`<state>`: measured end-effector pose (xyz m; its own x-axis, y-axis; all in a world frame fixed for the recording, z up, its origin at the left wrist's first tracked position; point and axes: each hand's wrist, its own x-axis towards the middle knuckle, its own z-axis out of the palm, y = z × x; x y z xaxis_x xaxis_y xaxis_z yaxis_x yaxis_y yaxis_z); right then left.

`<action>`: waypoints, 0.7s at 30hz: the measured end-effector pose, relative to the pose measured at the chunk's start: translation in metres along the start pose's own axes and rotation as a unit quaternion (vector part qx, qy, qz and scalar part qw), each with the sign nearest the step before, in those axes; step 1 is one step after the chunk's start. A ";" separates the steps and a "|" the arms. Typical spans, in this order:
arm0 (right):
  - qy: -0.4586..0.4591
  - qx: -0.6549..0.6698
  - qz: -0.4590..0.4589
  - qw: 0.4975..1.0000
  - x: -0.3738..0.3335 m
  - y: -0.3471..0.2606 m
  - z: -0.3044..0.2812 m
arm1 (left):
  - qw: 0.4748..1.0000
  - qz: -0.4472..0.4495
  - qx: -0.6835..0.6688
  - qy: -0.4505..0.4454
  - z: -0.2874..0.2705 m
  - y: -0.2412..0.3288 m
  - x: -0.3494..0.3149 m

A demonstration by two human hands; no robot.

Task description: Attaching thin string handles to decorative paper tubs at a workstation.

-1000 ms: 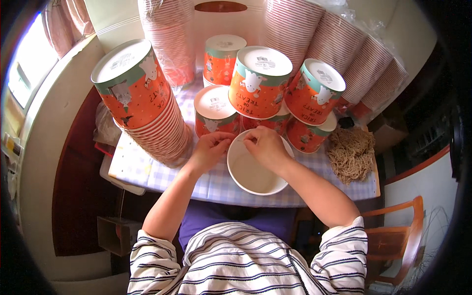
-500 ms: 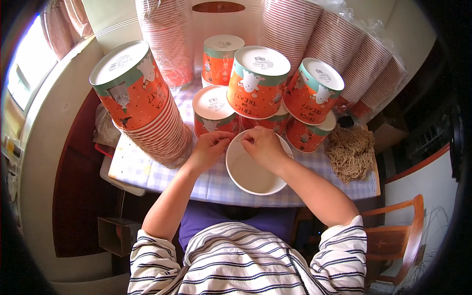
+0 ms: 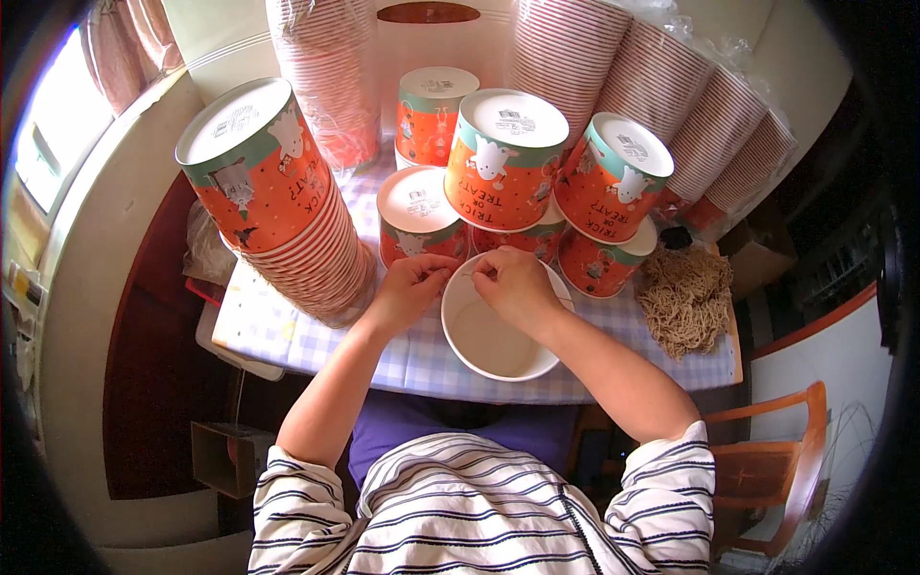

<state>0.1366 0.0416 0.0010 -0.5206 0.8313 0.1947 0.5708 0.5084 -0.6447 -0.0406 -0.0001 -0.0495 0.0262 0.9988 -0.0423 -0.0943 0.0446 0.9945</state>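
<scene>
An open paper bucket (image 3: 494, 335), white inside, stands upright at the front of the table with its mouth toward me. My left hand (image 3: 417, 287) is at the outside of its far left rim, thumb and fingers pinched together. Over the mouth, my right hand (image 3: 513, 283) pinches just inside that same rim. A thin pale strand seems to show at the right fingertips, too small to make out surely. What the left fingers hold is hidden. Just beyond my hands sits an upside-down orange and green bucket (image 3: 422, 211).
More upturned buckets (image 3: 508, 163) are piled behind. A tall nested stack (image 3: 278, 211) leans at the left. Bundled beige cords (image 3: 685, 302) lie at the right on the checked tablecloth (image 3: 412, 369). Plastic-wrapped bucket stacks (image 3: 661, 86) line the back. A wooden chair (image 3: 776, 460) stands at the right.
Both hands keep the same pinching pose at the bucket's rim. The whole view has shifted very slightly; nothing else has visibly moved.
</scene>
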 end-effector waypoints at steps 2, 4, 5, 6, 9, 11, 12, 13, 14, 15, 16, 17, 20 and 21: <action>0.008 0.008 0.001 1.000 0.000 0.000 -0.001 | 1.000 0.000 0.000 -0.001 0.001 0.001 0.000; 0.008 -0.001 -0.002 1.000 0.001 0.002 -0.001 | 1.000 0.002 -0.004 0.007 0.002 0.002 0.000; 0.008 -0.001 -0.002 1.000 0.001 0.002 -0.001 | 1.000 0.002 -0.004 0.006 0.002 0.002 0.001; 0.004 -0.003 0.002 1.000 0.001 0.002 0.000 | 1.000 0.005 0.008 0.006 0.001 0.001 0.001; -0.004 -0.005 0.008 1.000 0.002 0.002 0.001 | 1.000 0.009 0.029 0.008 0.000 0.000 0.002; -0.007 -0.007 0.010 1.000 0.001 0.002 0.000 | 0.999 0.012 0.038 0.008 0.001 0.001 0.002; -0.008 -0.013 0.008 1.000 0.000 0.001 0.000 | 0.999 0.012 0.038 0.007 0.001 0.002 0.001; -0.009 -0.020 0.006 1.000 0.000 0.001 -0.001 | 0.999 0.011 0.037 0.005 0.001 0.003 0.001; -0.009 -0.020 0.006 1.000 0.000 0.001 -0.001 | 0.999 0.011 0.037 0.005 0.001 0.003 0.001; -0.010 -0.017 0.009 1.000 0.000 0.001 -0.001 | 0.999 0.015 0.038 0.005 0.001 0.003 0.000; -0.011 -0.014 0.012 1.000 0.000 0.001 -0.001 | 0.999 0.018 0.039 0.004 0.001 0.003 0.000; -0.011 -0.014 0.012 1.000 0.000 0.001 0.000 | 0.999 0.017 0.039 0.005 0.001 0.002 0.000; -0.013 -0.011 0.005 1.000 0.001 0.001 0.000 | 0.999 0.019 0.045 0.005 0.000 0.000 0.002; -0.013 -0.010 0.005 1.000 0.001 0.000 0.000 | 0.999 0.020 0.049 0.004 0.000 0.000 0.001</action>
<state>0.1361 0.0424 0.0008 -0.5317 0.8300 0.1684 0.5888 0.5052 -0.6309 -0.0411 0.0013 -0.0493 0.0154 0.9999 -0.0021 0.0032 0.0021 1.0000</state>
